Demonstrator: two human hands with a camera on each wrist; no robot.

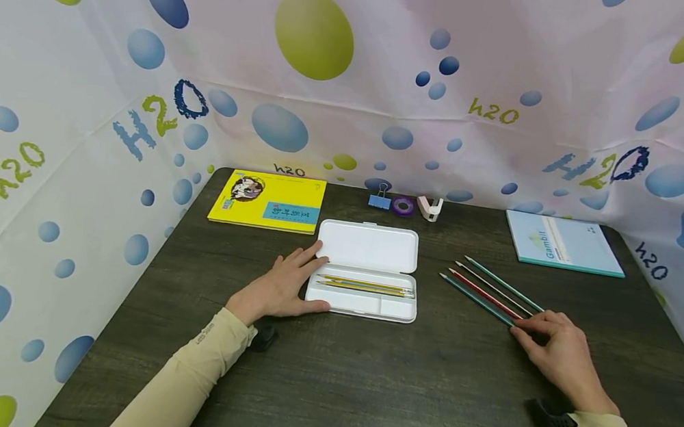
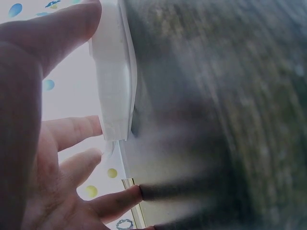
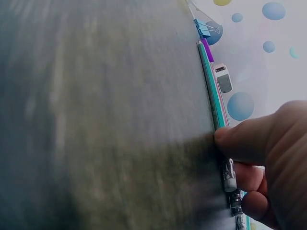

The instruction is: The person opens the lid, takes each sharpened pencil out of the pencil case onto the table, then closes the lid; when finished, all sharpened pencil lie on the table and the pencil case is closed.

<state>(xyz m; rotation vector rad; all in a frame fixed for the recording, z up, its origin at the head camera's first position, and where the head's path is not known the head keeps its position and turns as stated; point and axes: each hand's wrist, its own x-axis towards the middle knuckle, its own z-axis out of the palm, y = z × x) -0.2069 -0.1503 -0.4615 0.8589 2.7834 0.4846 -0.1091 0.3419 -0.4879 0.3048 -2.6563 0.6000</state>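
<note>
Four pencils (image 1: pixel 485 295), ends hidden in head view, are pinched by the right grip (image 1: pixel 560 351); the left grip (image 1: pixel 279 284) splays.

head: up high, facing forward and down over the tabletop (image 1: pixel 331 391); widest of the three;
left wrist: crazy close and low, tipped sideways so tabletop sits right; looks along the left hand (image 1: pixel 279 286);
right wrist: tipped too, tabletop on the left; just as close;
head + left wrist: share left hand, white pencil case (image 1: pixel 342 301);
head + right wrist: share right hand (image 1: pixel 560 351), its pencils (image 1: pixel 483 293), blue binder clip (image 1: pixel 379 202)
</note>
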